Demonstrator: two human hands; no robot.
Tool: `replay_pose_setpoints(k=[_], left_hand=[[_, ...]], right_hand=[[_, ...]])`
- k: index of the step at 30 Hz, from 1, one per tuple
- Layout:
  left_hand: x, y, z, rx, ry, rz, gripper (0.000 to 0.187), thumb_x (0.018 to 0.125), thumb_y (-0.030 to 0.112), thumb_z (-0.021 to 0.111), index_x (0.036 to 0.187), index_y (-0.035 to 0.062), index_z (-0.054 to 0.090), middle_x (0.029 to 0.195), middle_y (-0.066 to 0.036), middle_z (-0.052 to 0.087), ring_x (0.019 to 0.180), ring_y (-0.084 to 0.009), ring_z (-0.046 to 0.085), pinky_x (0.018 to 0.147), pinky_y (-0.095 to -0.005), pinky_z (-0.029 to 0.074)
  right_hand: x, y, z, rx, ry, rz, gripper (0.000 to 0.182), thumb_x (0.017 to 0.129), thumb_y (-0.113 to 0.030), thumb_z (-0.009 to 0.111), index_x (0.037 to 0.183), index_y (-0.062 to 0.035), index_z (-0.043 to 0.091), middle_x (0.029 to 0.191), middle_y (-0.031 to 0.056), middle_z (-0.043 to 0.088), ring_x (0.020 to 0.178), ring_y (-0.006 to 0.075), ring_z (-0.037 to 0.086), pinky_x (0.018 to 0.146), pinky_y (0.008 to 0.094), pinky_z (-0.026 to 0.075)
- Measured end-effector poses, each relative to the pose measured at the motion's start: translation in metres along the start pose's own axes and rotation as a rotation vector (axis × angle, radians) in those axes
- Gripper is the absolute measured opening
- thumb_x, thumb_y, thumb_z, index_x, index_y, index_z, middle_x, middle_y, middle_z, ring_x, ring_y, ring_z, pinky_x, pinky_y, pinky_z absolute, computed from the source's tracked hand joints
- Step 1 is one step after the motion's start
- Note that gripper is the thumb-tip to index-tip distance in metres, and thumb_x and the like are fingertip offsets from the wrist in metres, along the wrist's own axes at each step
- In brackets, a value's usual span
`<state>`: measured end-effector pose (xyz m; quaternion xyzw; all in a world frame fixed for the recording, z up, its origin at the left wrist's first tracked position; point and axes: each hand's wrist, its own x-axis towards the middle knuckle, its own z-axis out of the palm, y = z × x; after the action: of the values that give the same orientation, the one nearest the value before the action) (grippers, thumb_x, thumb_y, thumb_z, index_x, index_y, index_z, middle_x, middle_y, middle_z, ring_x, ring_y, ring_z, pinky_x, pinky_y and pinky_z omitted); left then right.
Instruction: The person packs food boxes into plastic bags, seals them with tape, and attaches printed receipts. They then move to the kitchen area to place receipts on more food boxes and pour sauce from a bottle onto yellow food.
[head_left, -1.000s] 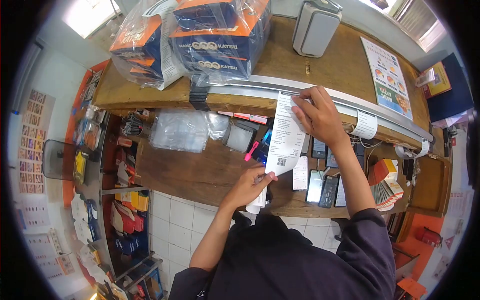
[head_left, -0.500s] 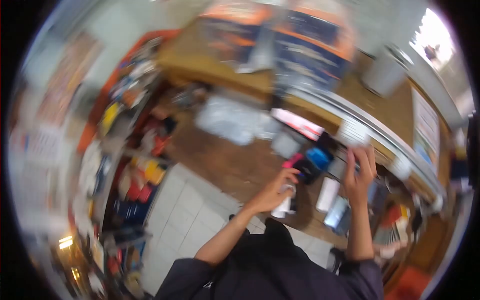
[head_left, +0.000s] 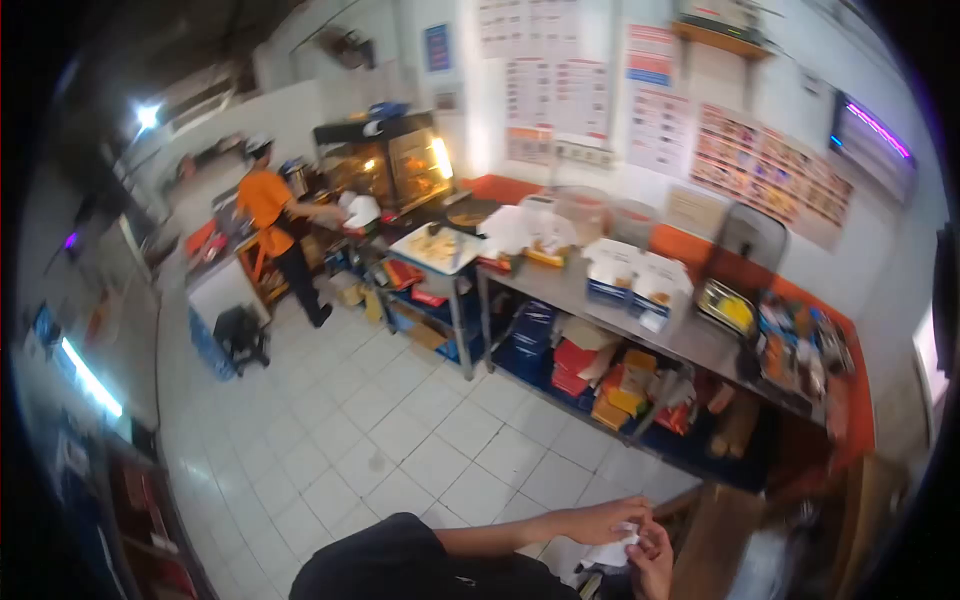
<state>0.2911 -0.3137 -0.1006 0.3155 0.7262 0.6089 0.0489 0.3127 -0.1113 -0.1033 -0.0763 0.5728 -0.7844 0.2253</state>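
Since the counter view, both hands together, closed around white paper.

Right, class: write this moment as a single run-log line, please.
left hand: pinching crumpled white paper slip | right hand: gripping same slip | setting: white tiled floor, steel prep table | person in orange shirt at far counter

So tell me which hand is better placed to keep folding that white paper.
Probably the left hand: it lies over the white paper with its whole back in view. The right hand grips from below, partly cut off by the frame edge.
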Motion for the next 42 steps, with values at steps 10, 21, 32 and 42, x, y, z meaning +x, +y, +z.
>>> replay_pose_setpoints(k=[10, 21, 32, 42], left_hand=[[-0.168, -0.047, -0.253, 0.161, 0.752, -0.374, 0.016, 0.091, 0.008, 0.069, 0.104, 0.0022, 0.061, 0.109, -0.010, 0.063, 0.102, -0.0195, 0.063, 0.086, -0.0328, 0.052], [-0.276, -0.151, -0.560, 0.246, 1.177, -0.373, 0.025, 0.095, 0.002, 0.062, 0.118, 0.0065, 0.069, 0.118, -0.005, 0.065, 0.101, -0.0125, 0.061, 0.078, -0.0253, 0.052], [-0.461, -0.025, -1.117, 0.673, 1.630, -0.101, 0.040, 0.087, -0.007, 0.057, 0.124, 0.0033, 0.064, 0.106, -0.001, 0.065, 0.096, -0.0109, 0.060, 0.085, -0.0260, 0.048], [-0.463, 0.011, -1.564, 0.754, 1.384, 0.041, 0.044, 0.085, -0.008, 0.052, 0.126, 0.0018, 0.064, 0.119, -0.010, 0.067, 0.106, -0.0149, 0.061, 0.093, -0.0270, 0.047]], right_hand=[[0.284, 0.076, 0.229, -0.327, -0.318, -0.019, 0.040, 0.080, 0.007, 0.075, 0.115, 0.0010, 0.056, 0.092, 0.0057, 0.066, 0.074, 0.0086, 0.061, 0.063, 0.0214, 0.049], [0.564, 0.147, 0.448, -0.432, -0.576, 0.047, 0.026, 0.090, -0.001, 0.069, 0.113, 0.0006, 0.058, 0.094, 0.0086, 0.069, 0.076, 0.0113, 0.066, 0.065, 0.0252, 0.052], [0.788, 0.115, 0.643, -0.729, -0.666, -0.176, 0.024, 0.094, -0.008, 0.066, 0.115, 0.0008, 0.060, 0.104, 0.0102, 0.068, 0.089, 0.0205, 0.065, 0.079, 0.0330, 0.052], [0.865, 0.190, 0.778, -0.832, -0.202, -0.069, 0.021, 0.095, -0.015, 0.065, 0.106, 0.0028, 0.062, 0.092, 0.0103, 0.063, 0.085, 0.0200, 0.059, 0.082, 0.0325, 0.048]])
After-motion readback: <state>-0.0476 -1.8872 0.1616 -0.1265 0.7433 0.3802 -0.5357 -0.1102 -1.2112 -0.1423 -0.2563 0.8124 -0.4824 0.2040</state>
